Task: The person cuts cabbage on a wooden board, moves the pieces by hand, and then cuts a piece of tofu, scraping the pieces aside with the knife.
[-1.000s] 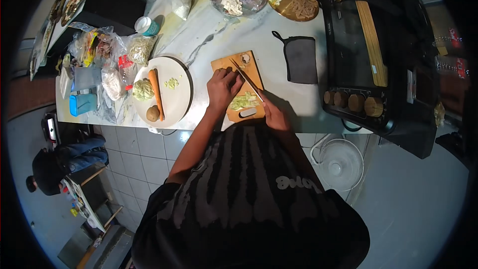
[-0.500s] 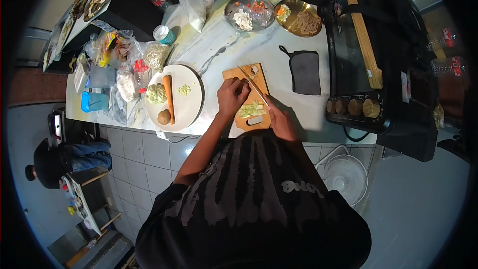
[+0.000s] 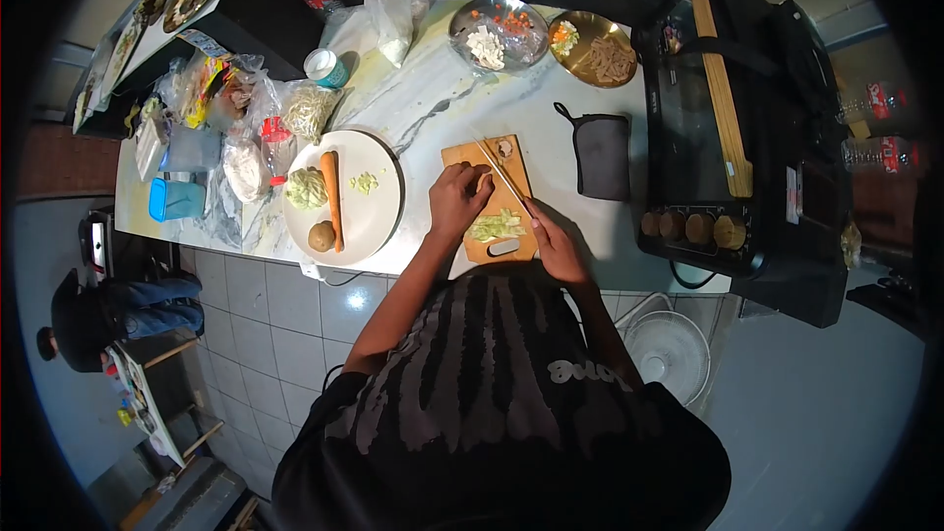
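A wooden cutting board [image 3: 458,153] lies at the counter's front edge. My right hand [image 3: 559,248] is closed on the handle of a knife [image 3: 503,169], whose blade slants across the board, tip pointing away. Just left of the blade, my left hand [image 3: 458,201] rests on the board with curled fingers; whatever is under them is hidden. Chopped cabbage [image 3: 496,226] lies on the near part of the board, beside its handle slot. At the far end sits a small pale brownish piece [image 3: 505,147] that I cannot identify.
On the left, a white plate [image 3: 372,226] holds a carrot [image 3: 331,187], cabbage and a potato [image 3: 322,235]. Two metal plates of cut food [image 3: 531,57] stand behind. A dark pouch [image 3: 602,157] and black oven [image 3: 688,177] are on the right; bags and bottles crowd the left.
The whole view has shifted slightly. Both hands stay at the board, and the knife has barely moved relative to it.
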`<state>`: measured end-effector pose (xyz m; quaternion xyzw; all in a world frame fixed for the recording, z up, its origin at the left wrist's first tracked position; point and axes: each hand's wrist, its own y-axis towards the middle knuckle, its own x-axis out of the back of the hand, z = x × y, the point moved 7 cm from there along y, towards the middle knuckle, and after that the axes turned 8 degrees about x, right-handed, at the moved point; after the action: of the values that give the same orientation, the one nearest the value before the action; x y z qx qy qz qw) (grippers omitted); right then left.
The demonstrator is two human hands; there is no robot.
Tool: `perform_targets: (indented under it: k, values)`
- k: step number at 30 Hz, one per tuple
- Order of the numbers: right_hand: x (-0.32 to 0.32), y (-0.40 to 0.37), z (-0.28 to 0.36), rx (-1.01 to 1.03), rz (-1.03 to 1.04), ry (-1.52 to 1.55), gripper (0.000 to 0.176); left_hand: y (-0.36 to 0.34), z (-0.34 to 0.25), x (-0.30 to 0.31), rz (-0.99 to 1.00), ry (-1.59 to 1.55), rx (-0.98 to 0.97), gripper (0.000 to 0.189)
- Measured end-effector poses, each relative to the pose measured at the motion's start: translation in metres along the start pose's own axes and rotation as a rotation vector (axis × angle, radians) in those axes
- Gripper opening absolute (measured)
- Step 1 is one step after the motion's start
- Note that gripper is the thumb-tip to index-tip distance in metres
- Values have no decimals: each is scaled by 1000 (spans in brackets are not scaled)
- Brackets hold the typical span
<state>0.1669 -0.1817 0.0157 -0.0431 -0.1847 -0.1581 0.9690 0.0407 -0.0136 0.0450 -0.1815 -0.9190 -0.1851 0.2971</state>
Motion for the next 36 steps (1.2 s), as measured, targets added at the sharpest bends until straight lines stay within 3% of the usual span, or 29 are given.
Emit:
perform_targets:
  k: [1, 5, 8, 10, 12, 14, 15, 17, 20, 22, 26, 32, 36]
  values:
    - [-1, -2, -3, -116, 31, 19, 45, 1, 1, -1, 34, 17, 5, 17]
    - [-2, -4, 10, -185, -92, 32, 45, 8, 3, -1, 77, -19, 7, 23]
    - [1, -11, 25, -354, -59, -96, 43, 8, 3, -2, 51, -43, -53, 25]
    - [-5, -11, 41, -134, -75, -135, 46, 10, 2, -2, 84, -58, -66, 24]
    - [-14, -18, 39, -137, -50, -252, 48, 4, 9, 0, 113, -60, -51, 23]
    - [-15, -20, 52, 122, -183, -259, 47, 6, 10, -1, 158, -84, -126, 21]
    - [-15, -21, 59, 124, -180, -263, 47, 4, 11, 0, 192, -94, -130, 20]
    - [-21, -27, 44, -255, -24, -149, 48, 1, 12, 5, 198, -120, -142, 19]
    - [-21, -28, 50, -92, -98, -151, 47, -1, 15, 3, 183, -132, -186, 17]
    - [-19, -27, 48, -86, -113, -161, 45, 3, 11, 3, 157, -122, -231, 16]
    - [-16, -26, 47, -213, -61, -206, 42, 0, 14, 0, 172, -117, -198, 14]
    - [-16, -24, 42, -127, -123, -204, 43, 1, 8, 2, 135, -78, -227, 11]
    - [-15, -23, 44, -222, -90, -164, 43, 2, 6, 2, 113, -67, -231, 9]
